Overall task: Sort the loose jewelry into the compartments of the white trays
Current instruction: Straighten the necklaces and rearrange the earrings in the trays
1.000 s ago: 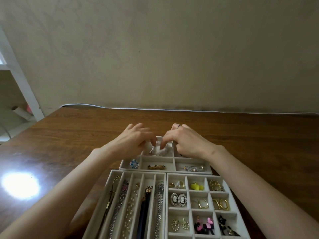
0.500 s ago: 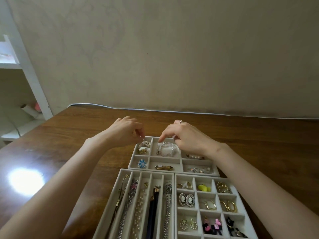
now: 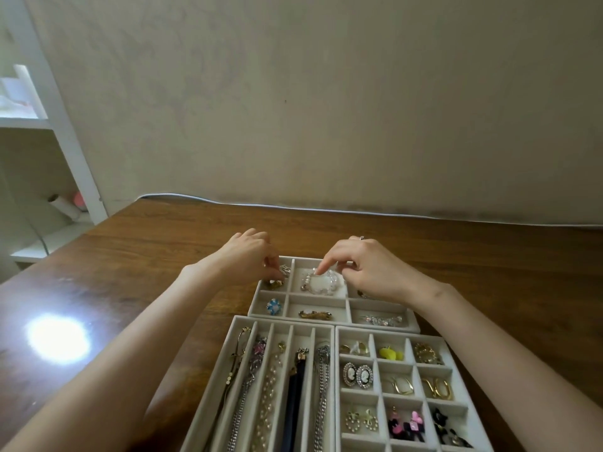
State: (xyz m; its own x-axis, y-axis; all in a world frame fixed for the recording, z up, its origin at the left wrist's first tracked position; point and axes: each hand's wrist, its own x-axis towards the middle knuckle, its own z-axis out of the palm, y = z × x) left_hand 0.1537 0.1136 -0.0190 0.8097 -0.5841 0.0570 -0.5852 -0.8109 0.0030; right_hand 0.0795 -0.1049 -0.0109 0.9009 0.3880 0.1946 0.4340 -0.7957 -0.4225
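Head view, and both hands are over the small tray (image 3: 257, 308), the one with 6 compartments lying on the table (image 3: 130, 272). The bracelet (image 3: 323, 284), pale beads in a loop, lies flat in the tray's far middle compartment. The right hand (image 3: 368, 272) has its forefinger tip down on the bracelet's far edge with the thumb tucked in against the beads beside it, a light pinch, the other fingers curled under. A ring (image 3: 361, 237) shows on that hand. The left hand (image 3: 248, 259) is at the tray's far left compartment, fingertips curled in against a small metal piece (image 3: 285, 271); pinching it or only touching it, I cannot tell.

Along the tray's near row: a blue flower (image 3: 273, 306) on the left, a gold brooch (image 3: 315, 314) in the middle, a crystal pin (image 3: 381, 319) on the right.

Just nearer than the small tray, 2 more trays sit side by side, touching it: the necklace tray (image 3: 235, 347) with chains in long slots on the left, the earring tray (image 3: 375, 356) with pairs in square cells on the right.
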